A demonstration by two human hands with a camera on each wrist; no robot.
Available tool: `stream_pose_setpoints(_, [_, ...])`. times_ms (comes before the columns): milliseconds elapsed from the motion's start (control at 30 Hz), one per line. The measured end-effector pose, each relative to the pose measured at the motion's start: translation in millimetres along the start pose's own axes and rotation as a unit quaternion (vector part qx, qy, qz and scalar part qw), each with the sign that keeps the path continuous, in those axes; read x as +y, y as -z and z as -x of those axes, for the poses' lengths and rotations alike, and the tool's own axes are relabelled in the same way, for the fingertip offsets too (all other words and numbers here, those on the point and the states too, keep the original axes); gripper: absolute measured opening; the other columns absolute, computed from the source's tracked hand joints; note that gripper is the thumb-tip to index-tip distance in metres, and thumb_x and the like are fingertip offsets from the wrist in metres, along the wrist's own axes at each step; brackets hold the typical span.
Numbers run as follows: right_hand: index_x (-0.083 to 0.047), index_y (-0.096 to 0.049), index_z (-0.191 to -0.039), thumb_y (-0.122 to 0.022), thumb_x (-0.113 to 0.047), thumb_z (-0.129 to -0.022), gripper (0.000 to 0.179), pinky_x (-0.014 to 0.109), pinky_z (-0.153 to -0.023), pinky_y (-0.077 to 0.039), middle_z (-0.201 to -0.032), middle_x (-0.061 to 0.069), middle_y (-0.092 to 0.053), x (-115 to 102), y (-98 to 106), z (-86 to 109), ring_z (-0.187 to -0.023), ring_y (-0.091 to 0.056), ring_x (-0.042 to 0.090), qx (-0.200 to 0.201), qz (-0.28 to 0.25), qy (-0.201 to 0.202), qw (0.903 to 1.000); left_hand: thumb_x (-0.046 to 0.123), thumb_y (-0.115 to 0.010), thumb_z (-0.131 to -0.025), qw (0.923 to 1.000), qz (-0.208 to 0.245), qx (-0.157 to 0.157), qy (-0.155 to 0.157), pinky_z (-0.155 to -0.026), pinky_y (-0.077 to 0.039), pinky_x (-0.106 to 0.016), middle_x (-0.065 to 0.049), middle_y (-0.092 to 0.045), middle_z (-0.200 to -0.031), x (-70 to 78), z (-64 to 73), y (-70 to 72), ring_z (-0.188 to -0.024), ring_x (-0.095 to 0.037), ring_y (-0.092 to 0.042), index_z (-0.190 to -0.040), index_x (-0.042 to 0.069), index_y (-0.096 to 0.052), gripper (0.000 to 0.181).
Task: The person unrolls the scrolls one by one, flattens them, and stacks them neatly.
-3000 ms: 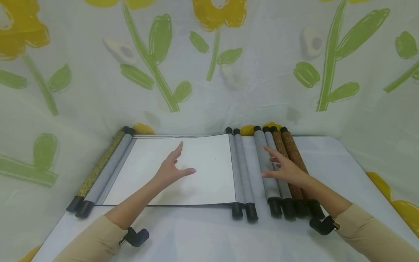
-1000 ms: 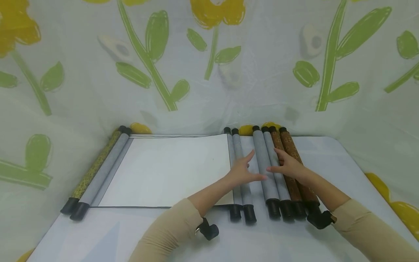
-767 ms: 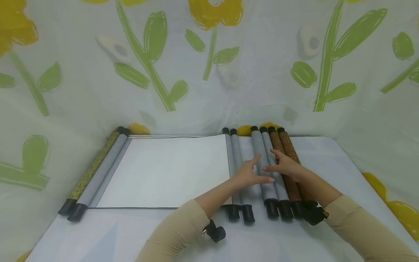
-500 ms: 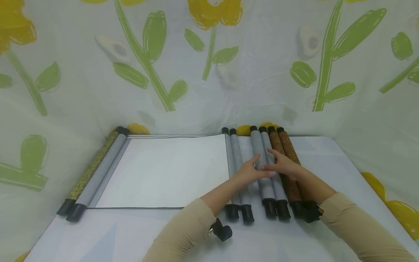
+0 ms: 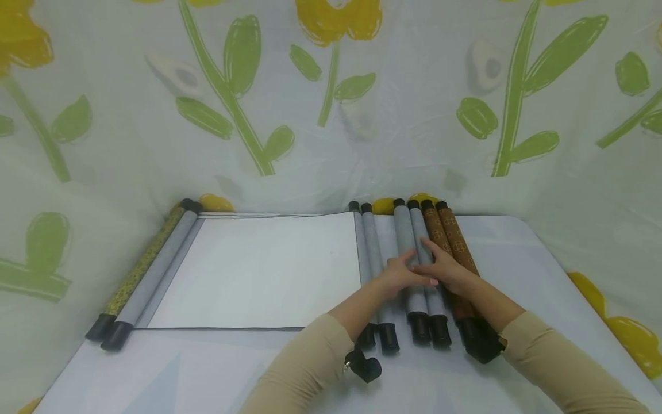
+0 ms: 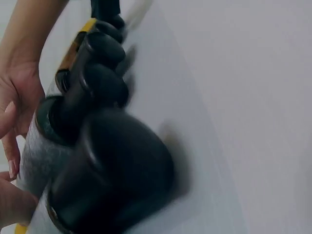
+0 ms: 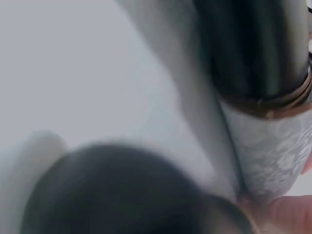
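Observation:
Two grey scrolls (image 5: pixel 405 230) with black end knobs lie side by side on the table, right of centre. Over them my hands meet. My left hand (image 5: pixel 399 276) comes in from the left, its thumb and index finger spread across the pair. My right hand (image 5: pixel 449 271) reaches in from the right, its thumb extended over the grey scrolls and its index finger along their right side. Part of the scrolls is hidden under the hands. The left wrist view shows the black knobs (image 6: pixel 112 165) close up; in the right wrist view fingertips (image 7: pixel 287 212) meet a grey patterned scroll (image 7: pixel 273 151).
Two brown patterned scrolls (image 5: pixel 460 238) lie just right of the grey pair. To the left spreads a white scroll sheet (image 5: pixel 258 270) between grey rollers (image 5: pixel 157 270). A yellow-green scroll (image 5: pixel 139 270) lies at its far left. A flowered cloth (image 5: pixel 403 115) hangs behind the table.
My left hand has travelled from above the white sheet rightward to the grey scrolls, beside my right hand. The grey pair has shifted slightly left, widening the gap to the brown scrolls.

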State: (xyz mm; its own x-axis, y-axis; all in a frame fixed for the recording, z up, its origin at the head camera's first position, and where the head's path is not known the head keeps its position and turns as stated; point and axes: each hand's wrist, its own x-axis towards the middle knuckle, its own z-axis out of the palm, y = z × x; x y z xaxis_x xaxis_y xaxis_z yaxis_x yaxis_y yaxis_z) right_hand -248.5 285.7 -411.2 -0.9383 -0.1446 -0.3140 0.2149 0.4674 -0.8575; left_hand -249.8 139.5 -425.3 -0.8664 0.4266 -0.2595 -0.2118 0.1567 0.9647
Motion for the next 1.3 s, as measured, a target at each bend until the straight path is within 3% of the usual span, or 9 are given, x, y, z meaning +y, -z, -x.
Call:
stream_pose_setpoints(100, [-0.013,0.002,-0.153,-0.065,-0.012,-0.087,0.094,0.063,-0.108,-0.016,-0.153,0.030,0.011,-0.2,-1.0,-0.8,-0.139,0.003,0.049,0.000,-0.026,0.016,0.9995,0.011,-0.082,-0.072,0.9994,0.029,0.018,0.012,-0.111,-0.027,-0.045,-0.016,-0.024,-0.153,2.3,1.1,-0.4,-0.138,-0.029,-0.026,-0.144,0.018,-0.040,0.084])
stream_pose_setpoints(200, [-0.015,0.001,-0.153,-0.064,-0.008,-0.086,0.093,0.060,-0.108,-0.017,-0.153,0.029,0.013,1.3,-1.3,-1.9,-0.139,0.003,0.047,-0.005,-0.049,0.030,0.9983,0.006,-0.082,-0.071,0.9988,0.041,0.022,0.013,-0.110,-0.028,-0.044,-0.014,-0.033,-0.149,3.4,1.7,0.0,-0.136,-0.028,-0.030,-0.143,0.017,-0.043,0.082])
stream_pose_setpoints(433, [-0.013,-0.003,-0.153,-0.063,-0.005,-0.084,0.091,0.048,-0.101,-0.030,-0.153,0.028,0.012,6.8,0.2,-3.2,-0.135,-0.006,0.045,-0.047,-0.085,0.049,0.9940,-0.003,-0.080,-0.069,0.9984,0.055,0.007,0.002,-0.109,-0.029,-0.038,-0.013,-0.038,-0.147,0.1,0.0,-0.6,-0.136,-0.026,-0.032,-0.143,0.018,-0.043,0.085])
stream_pose_setpoints(667, [-0.017,-0.003,-0.153,-0.066,-0.009,-0.085,0.093,0.052,-0.102,-0.025,-0.154,0.023,0.015,9.1,-1.2,1.4,-0.136,-0.003,0.044,-0.053,-0.102,0.056,0.9918,0.001,-0.080,-0.071,0.9992,0.017,-0.021,-0.028,-0.108,-0.030,-0.037,-0.013,-0.031,-0.151,-2.2,1.7,2.1,-0.134,-0.023,-0.032,-0.143,0.023,-0.043,0.084])
stream_pose_setpoints(933, [-0.021,-0.001,-0.153,-0.064,-0.018,-0.089,0.090,0.052,-0.100,-0.029,-0.155,0.020,0.013,6.3,-1.9,13.7,-0.135,-0.010,0.043,-0.045,-0.098,0.093,0.9898,0.011,-0.080,-0.074,0.9957,0.002,-0.029,-0.088,-0.101,-0.037,-0.031,-0.001,-0.047,-0.140,-2.3,8.7,9.5,-0.123,-0.013,-0.042,-0.130,0.028,-0.057,0.063])
stream_pose_setpoints(1133, [-0.025,-0.004,-0.153,-0.062,-0.022,-0.091,0.085,0.058,-0.103,-0.025,-0.156,0.016,0.016,2.9,0.4,17.8,-0.138,-0.003,0.042,-0.082,-0.096,0.092,0.9878,0.020,-0.079,-0.076,0.9954,-0.029,-0.037,-0.084,-0.103,-0.034,-0.040,0.001,-0.044,-0.141,-1.7,17.0,19.0,-0.126,-0.016,-0.039,-0.128,0.034,-0.058,0.058])
stream_pose_setpoints(1300, [-0.025,-0.009,-0.152,-0.063,-0.023,-0.090,0.082,0.062,-0.104,-0.022,-0.156,0.014,0.014,-1.3,-0.2,21.5,-0.139,-0.002,0.041,-0.108,-0.100,0.092,0.9849,0.021,-0.080,-0.075,0.9945,-0.035,-0.044,-0.088,-0.100,-0.036,-0.040,0.005,-0.044,-0.140,-2.3,24.5,25.0,-0.123,-0.015,-0.040,-0.123,0.037,-0.061,0.054])
